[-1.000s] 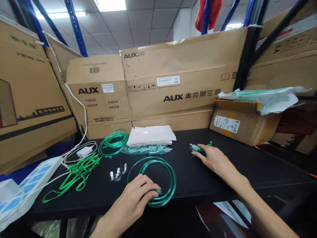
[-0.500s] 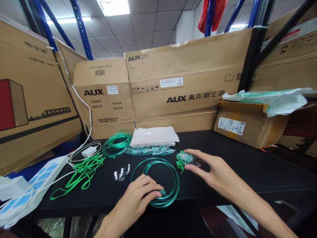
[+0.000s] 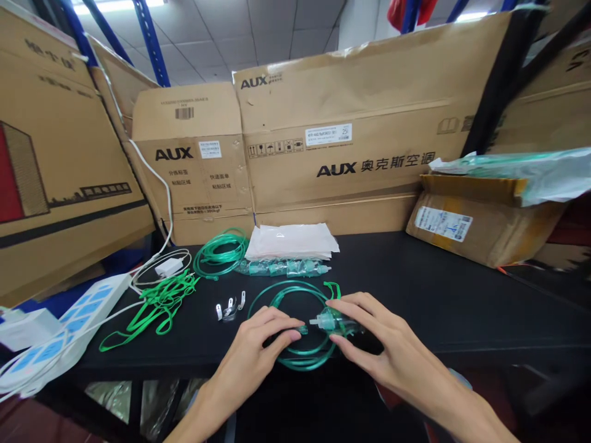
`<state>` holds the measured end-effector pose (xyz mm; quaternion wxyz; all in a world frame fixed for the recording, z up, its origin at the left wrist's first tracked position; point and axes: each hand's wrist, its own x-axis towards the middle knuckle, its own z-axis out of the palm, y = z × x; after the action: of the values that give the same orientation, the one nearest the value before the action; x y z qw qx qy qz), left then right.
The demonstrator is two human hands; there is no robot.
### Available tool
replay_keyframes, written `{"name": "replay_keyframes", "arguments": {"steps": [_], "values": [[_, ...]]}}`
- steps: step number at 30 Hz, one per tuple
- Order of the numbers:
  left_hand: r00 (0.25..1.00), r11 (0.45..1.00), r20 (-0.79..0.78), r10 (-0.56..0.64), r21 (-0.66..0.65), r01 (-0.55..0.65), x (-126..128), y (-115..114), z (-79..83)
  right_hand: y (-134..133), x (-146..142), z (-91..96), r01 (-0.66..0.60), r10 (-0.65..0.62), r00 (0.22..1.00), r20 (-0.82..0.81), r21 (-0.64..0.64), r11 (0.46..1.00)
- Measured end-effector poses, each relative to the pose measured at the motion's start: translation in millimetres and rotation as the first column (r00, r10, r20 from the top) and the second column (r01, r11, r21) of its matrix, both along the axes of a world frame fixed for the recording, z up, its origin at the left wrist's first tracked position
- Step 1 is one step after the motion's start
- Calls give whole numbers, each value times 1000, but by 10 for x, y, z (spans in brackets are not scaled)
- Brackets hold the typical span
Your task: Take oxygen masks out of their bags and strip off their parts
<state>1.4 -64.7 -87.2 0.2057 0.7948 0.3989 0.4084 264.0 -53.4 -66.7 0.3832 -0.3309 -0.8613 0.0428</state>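
My left hand (image 3: 265, 344) pinches the end of a coiled green oxygen tube (image 3: 310, 363), its green connector (image 3: 302, 330) sticking out past the fingertips. To its right, my right hand (image 3: 376, 329) is closed around a clear oxygen mask (image 3: 348, 323) with a green strap (image 3: 333, 288). A pale nozzle (image 3: 318, 321) on the mask points left at the tube end, a small gap between them. Fingers hide part of the mask. Left of the tube coil lie several small metal clips (image 3: 231, 306) on the black table (image 3: 392, 277).
Behind are a second green tube coil (image 3: 220, 253), wrapped clear-green parts (image 3: 289, 269) and white packets (image 3: 292, 241). Green elastic straps (image 3: 161, 301) and a power strip (image 3: 76, 326) lie left. An open carton (image 3: 480, 224) stands right; large cardboard boxes (image 3: 369, 135) wall the back.
My right hand has brought the mask left and down towards the tube end, its nozzle now facing it. My left hand keeps its pinch. The view has tilted down slightly.
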Motion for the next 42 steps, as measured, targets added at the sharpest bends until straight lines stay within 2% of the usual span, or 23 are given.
{"name": "replay_keyframes", "arguments": {"steps": [5,9,18,22,25,31,37,42], "values": [[999,1000,38,-13,-4,14,-3,12,2,11,-65,-137,-40,38,998,-44,-26,999],[998,1000,57,-5,-11,6,5,3,19,4,-98,-181,-53,53,999,-15,-40,998],[996,995,-90,5,96,4,6,-17,34,63,-41,-291,-79,80,995,61,-19,997],[995,998,-104,15,66,-8,-8,-19,18,66,-39,-277,-135,136,990,26,-28,990],[990,997,-141,25,82,-13,-8,-21,1,51,-53,-251,-164,165,986,-3,-83,983],[981,991,-188,55,133,-30,14,-29,-40,59,-111,-232,-150,140,987,-74,-166,975],[972,968,-202,118,240,-68,61,-26,-72,86,-162,-185,-93,76,994,-83,-234,968],[968,929,-207,140,365,-56,87,0,-131,94,-165,-193,-105,83,990,-114,-202,974]]}}
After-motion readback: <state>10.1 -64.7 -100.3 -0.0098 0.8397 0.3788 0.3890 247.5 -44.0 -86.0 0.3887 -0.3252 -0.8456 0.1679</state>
